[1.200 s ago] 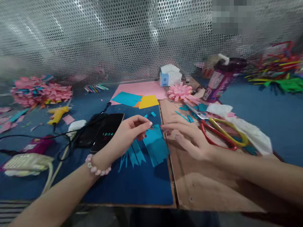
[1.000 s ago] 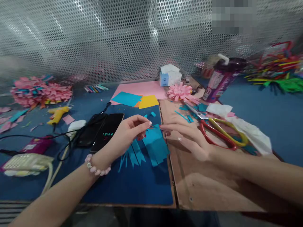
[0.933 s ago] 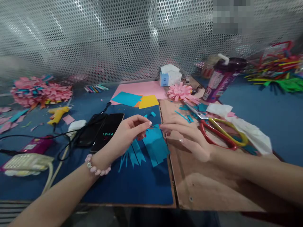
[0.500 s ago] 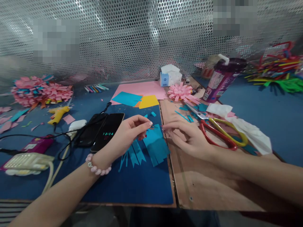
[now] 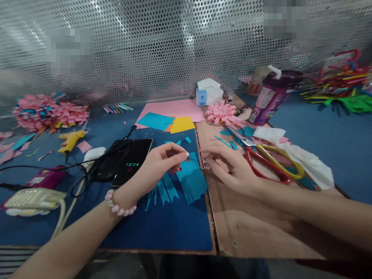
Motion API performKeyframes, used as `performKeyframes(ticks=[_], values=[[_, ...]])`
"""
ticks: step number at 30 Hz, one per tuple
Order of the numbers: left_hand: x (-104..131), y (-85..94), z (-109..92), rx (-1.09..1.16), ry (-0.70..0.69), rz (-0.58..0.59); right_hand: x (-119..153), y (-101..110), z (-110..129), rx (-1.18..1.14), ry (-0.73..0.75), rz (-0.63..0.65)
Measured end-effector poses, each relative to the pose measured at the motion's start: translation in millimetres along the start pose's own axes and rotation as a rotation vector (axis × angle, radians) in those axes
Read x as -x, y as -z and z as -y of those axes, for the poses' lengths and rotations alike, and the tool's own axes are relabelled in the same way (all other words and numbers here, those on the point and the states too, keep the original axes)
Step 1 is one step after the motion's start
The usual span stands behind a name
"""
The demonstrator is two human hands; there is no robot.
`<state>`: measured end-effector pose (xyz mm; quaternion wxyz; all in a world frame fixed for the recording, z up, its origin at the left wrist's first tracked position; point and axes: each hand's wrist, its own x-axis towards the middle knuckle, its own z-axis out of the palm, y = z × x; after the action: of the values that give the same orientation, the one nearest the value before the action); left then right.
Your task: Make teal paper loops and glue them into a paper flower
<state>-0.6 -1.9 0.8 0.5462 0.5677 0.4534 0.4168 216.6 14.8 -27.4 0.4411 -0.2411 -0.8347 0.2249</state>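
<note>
My left hand, with a pink bead bracelet at the wrist, is closed in a pinch at thumb and forefinger; something thin and tiny shows at the tips, too small to name. Facing it, my right hand has its fingers bent and slightly apart, with nothing visible between them. Below and between the hands lies a fringed blue paper piece. Narrow blue strips fan out under my left hand. Large scissors with red and yellow handles lie beyond my right hand.
Phones, a yellow glue gun and a power strip with cables are at left. Coloured sheets, a tissue box and a pink paper flower stand behind. A purple cup is at right.
My right hand's thumb has moved slightly away from its forefinger. My left hand has shifted a little to the right, still pinched.
</note>
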Motion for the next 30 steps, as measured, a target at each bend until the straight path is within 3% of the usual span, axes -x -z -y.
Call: performKeyframes(ticks=[12, 20, 30], values=[[0.9, -2.7, 0.4, -0.032, 0.012, 0.027, -3.7, -5.9, -0.8, 0.086, 0.092, 0.006], [1.4, -2.6, -0.9, -0.052, 0.018, -0.007, 0.2, -5.3, -3.4, 0.114, -0.060, -0.107], [1.1, -2.7, -0.7, -0.058, 0.063, 0.002, -1.2, -5.3, -3.5, 0.125, -0.030, -0.147]])
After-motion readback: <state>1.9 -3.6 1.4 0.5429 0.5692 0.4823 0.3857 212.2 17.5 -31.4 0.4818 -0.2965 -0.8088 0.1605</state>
